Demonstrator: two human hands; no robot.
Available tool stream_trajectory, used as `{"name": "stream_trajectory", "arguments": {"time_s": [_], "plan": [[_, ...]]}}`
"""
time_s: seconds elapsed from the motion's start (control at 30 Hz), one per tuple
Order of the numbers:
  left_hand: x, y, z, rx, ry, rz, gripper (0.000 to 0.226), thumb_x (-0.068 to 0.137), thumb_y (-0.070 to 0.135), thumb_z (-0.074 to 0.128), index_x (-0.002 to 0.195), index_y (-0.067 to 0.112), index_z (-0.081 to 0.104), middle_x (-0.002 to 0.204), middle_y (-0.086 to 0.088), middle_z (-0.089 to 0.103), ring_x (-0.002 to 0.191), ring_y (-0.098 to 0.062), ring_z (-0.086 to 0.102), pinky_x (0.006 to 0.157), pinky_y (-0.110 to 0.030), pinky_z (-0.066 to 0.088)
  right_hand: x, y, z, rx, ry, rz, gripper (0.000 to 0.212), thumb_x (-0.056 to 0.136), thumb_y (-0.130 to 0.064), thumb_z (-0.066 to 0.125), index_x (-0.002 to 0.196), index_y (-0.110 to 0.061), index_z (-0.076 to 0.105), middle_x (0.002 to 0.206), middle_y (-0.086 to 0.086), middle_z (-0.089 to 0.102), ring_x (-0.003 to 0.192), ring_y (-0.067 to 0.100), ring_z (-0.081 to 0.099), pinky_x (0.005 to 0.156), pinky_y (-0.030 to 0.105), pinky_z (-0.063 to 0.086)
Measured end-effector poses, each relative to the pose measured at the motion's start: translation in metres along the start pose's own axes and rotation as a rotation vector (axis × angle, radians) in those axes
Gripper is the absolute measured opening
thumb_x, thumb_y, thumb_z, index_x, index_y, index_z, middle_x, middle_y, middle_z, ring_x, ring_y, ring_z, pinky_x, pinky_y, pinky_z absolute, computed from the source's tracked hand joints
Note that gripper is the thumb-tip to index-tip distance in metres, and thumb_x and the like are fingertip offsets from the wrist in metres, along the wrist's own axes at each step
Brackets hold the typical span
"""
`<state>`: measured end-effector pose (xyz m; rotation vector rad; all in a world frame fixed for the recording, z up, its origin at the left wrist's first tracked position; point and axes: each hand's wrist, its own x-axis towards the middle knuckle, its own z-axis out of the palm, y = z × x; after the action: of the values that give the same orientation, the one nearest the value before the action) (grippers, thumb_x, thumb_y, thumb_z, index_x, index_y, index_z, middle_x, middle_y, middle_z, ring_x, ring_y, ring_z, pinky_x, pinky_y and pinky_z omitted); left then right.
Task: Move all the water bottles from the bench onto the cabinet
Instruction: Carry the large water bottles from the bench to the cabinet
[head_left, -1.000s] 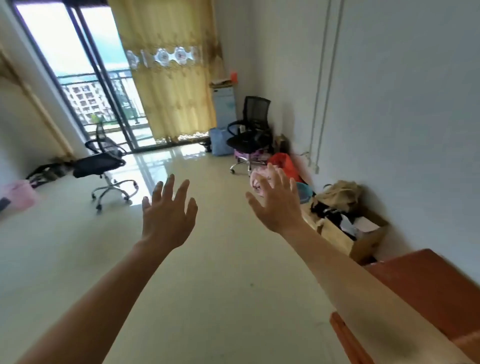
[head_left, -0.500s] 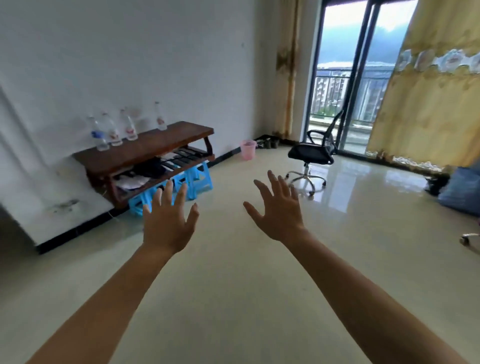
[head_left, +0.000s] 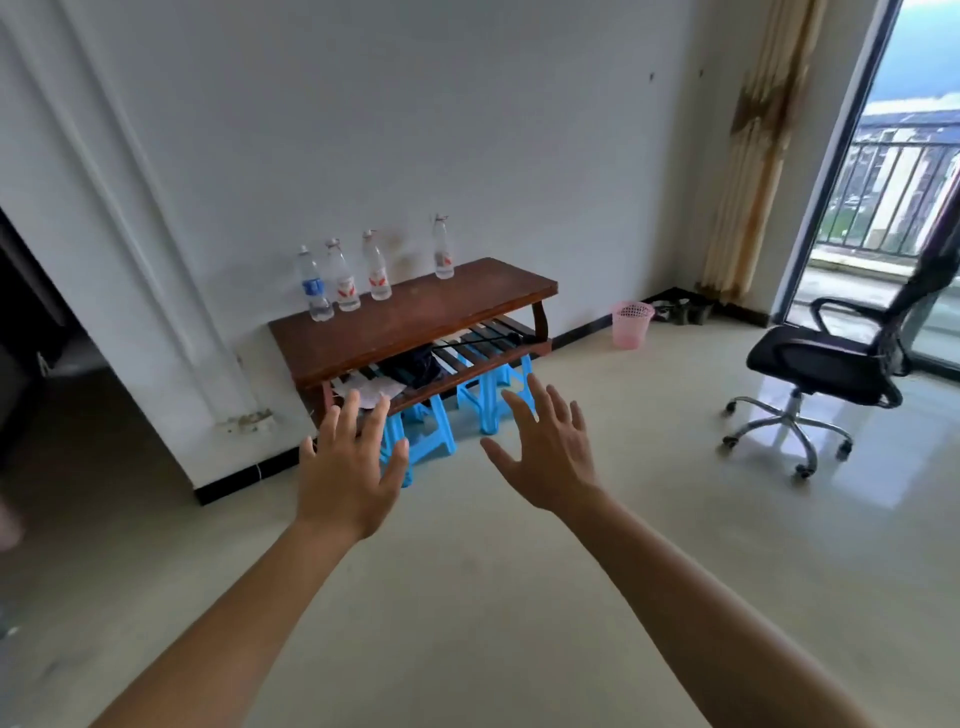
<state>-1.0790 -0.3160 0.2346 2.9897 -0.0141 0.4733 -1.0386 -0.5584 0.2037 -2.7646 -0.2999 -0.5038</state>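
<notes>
Four bottles (head_left: 376, 270) top the bench (head_left: 415, 318), seemingly beyond left hand (head_left: 347, 480) and right hand (head_left: 551, 461).

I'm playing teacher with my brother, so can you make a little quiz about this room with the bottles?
1. How many water bottles stand on the bench?
2. True or false: someone is carrying a bottle.
3. Fill in: the leftmost bottle has a ___ label.
Key: 1. Four. 2. False; the left hand and right hand are open and empty. 3. Blue.
</notes>
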Motion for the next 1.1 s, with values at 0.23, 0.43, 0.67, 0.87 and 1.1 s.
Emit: {"name": "stream_trajectory", "arguments": {"time_s": [0.23,0.43,0.67,0.87,1.1], "plan": [[0.112,-0.065,0.064,-0.002,-0.05,-0.112,0.075,0.093,0.064,0.011,0.155,0.026,0.031,0.163,-0.012,0.021,0.147,-0.033,0.024,0.112,-0.062,0.029,0.129,-0.011,0.091,0.013,-0.109,-0.085,0.076,0.093,-0.073,0.036,0.155,-0.028,0.031,0.167,0.01,0.019,0.151,0.035,0.023,0.122,0.059,0.021],[0.246,-0.141,0.131,-0.028,-0.077,-0.176,0.077,0.091,0.066,0.007,0.157,0.028,0.023,0.166,-0.01,0.011,0.15,-0.031,0.019,0.115,-0.061,0.026,0.272,-0.018,0.174,-0.032,-0.129,-0.127,0.076,0.091,-0.071,0.038,0.155,-0.03,0.031,0.167,0.009,0.017,0.151,0.033,0.025,0.119,0.058,0.026],[0.422,-0.206,0.161,-0.049,-0.102,-0.183,0.077,0.093,0.066,0.009,0.159,0.027,0.01,0.167,-0.009,0.0,0.152,-0.032,0.011,0.116,-0.059,0.024,0.442,-0.029,0.216,0.003,-0.078,-0.086,0.08,0.089,-0.071,0.038,0.155,-0.027,0.03,0.167,0.01,0.02,0.15,0.034,0.027,0.12,0.057,0.027],[0.537,-0.23,0.233,-0.064,-0.161,-0.191,0.084,0.086,0.07,0.004,0.159,0.027,0.006,0.167,-0.008,-0.001,0.152,-0.029,0.011,0.115,-0.058,0.027,0.549,0.001,0.301,0.041,-0.117,-0.028,0.076,0.092,-0.066,0.048,0.155,-0.027,0.032,0.167,0.009,0.02,0.15,0.032,0.028,0.121,0.055,0.026],[0.68,-0.271,0.308,0.021,-0.231,-0.329,0.073,0.099,0.06,0.027,0.159,0.027,0.0,0.167,-0.008,-0.007,0.153,-0.028,0.009,0.116,-0.055,0.027,0.717,0.021,0.406,0.054,-0.257,-0.107,0.076,0.094,-0.056,0.054,0.158,-0.027,0.023,0.168,0.011,0.013,0.152,0.032,0.024,0.122,0.053,0.024]]}}
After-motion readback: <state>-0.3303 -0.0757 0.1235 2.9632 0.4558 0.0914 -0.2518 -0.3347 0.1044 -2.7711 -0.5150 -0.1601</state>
